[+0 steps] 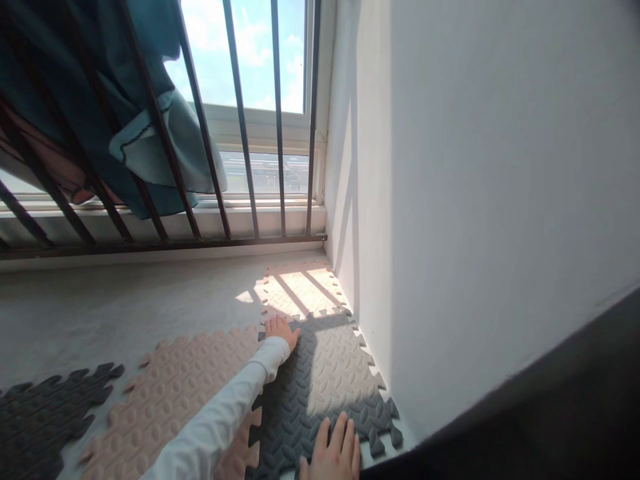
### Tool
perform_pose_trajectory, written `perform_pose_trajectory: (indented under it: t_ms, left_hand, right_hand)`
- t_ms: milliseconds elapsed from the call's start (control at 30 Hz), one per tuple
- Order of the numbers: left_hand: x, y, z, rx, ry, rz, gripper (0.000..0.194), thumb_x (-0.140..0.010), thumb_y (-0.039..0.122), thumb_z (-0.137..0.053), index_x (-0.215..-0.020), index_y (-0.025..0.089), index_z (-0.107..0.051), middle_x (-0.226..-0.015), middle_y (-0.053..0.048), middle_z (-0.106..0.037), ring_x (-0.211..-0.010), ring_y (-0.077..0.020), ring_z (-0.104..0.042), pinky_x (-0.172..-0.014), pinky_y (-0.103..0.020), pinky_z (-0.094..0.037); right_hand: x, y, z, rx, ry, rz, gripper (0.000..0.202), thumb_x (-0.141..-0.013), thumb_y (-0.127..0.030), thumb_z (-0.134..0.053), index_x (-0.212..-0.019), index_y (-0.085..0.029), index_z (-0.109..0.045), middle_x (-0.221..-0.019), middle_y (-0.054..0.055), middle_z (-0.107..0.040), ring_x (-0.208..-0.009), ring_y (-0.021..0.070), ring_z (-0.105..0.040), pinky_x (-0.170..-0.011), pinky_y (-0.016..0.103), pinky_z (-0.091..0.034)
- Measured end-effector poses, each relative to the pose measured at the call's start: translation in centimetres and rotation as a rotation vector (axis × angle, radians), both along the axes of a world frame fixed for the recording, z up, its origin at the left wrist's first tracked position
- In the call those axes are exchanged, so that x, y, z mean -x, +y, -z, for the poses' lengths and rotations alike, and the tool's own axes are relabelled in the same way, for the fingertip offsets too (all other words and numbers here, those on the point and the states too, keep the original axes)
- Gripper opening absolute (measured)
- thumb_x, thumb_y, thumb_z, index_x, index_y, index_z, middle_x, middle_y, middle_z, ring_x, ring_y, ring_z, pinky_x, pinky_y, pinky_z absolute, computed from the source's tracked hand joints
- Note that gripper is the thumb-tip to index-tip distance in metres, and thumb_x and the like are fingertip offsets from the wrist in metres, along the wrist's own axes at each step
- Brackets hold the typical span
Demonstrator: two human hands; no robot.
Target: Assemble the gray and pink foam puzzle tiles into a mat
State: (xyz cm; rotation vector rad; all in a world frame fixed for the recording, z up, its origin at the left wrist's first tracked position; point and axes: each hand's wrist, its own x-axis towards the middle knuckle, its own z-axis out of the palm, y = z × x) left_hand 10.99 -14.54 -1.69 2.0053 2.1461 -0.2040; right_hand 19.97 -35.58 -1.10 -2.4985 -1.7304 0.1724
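Observation:
A dark grey foam floor mat tile [343,360] with interlocking edges lies along the white wall, partly sunlit. My left hand [281,330] rests at its far left corner, fingers stretched toward the seam with a beige foam tile [293,290] behind it. On the near part of the grey tile my right hand [334,455] lies flat, its fingers apart. Both hands are open and hold nothing. Left of the grey tile is a pink-beige foam tile [193,373], partly covered by my left sleeve.
Another dark grey tile [45,417] lies at the far left, apart from the pink-beige one. A white wall [480,200] rises on the right. Dark railing bars [240,120] stand before the window, with blue-green cloth [145,107] hanging behind them. Grey floor [175,287] shows beyond the tiles.

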Motion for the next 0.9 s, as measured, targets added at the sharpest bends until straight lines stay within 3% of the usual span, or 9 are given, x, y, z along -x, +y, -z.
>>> perform_pose_trajectory:
  t_ms: [233, 500, 733, 900]
  left_hand:
    - [1.4, 1.2, -1.8, 0.119, -0.003, 0.112, 0.070, -0.073, 0.054, -0.031, -0.127, 0.009, -0.033, -0.134, -0.017, -0.031, -0.122, -0.0277, -0.030, -0.098, -0.040, -0.023]
    - [4.6, -1.2, -0.2, 0.077, -0.012, 0.214, 0.069, -0.076, 0.045, -0.036, -0.130, 0.004, -0.026, -0.140, -0.018, -0.018, -0.128, -0.0258, -0.013, -0.103, -0.037, -0.015]
    - [5.5, -0.2, -2.3, 0.173, -0.031, 0.287, 0.055, -0.078, 0.043, -0.033, -0.125, 0.015, -0.037, -0.137, -0.011, -0.028, -0.128, -0.0224, -0.017, -0.101, -0.041, -0.021]
    - [7.0, -3.8, -0.1, 0.114, -0.029, 0.375, 0.060, -0.075, 0.044, -0.039, -0.126, 0.013, -0.036, -0.138, -0.013, -0.027, -0.127, -0.0249, -0.021, -0.100, -0.042, -0.022]
  right_hand:
    - [-0.4, -0.4, 0.3, 0.029, -0.082, -0.099, 0.063, -0.064, -0.051, -0.056, -0.114, -0.012, -0.052, -0.127, 0.021, -0.039, -0.119, 0.0342, -0.031, -0.097, 0.045, -0.022]
    - [-0.6, -0.5, 0.3, 0.056, -0.059, -0.111, 0.061, -0.067, -0.048, -0.053, -0.116, -0.011, -0.050, -0.129, 0.021, -0.036, -0.120, 0.0336, -0.029, -0.097, 0.045, -0.021]
    - [-0.5, -0.4, -0.5, 0.083, -0.044, -0.092, 0.059, -0.068, -0.044, -0.054, -0.117, -0.012, -0.049, -0.129, 0.019, -0.037, -0.121, 0.0317, -0.029, -0.098, 0.043, -0.020]
    - [-0.5, -0.6, -0.9, 0.072, -0.044, -0.075, 0.054, -0.070, -0.041, -0.052, -0.118, -0.016, -0.048, -0.131, 0.016, -0.036, -0.121, 0.0292, -0.029, -0.098, 0.043, -0.020]
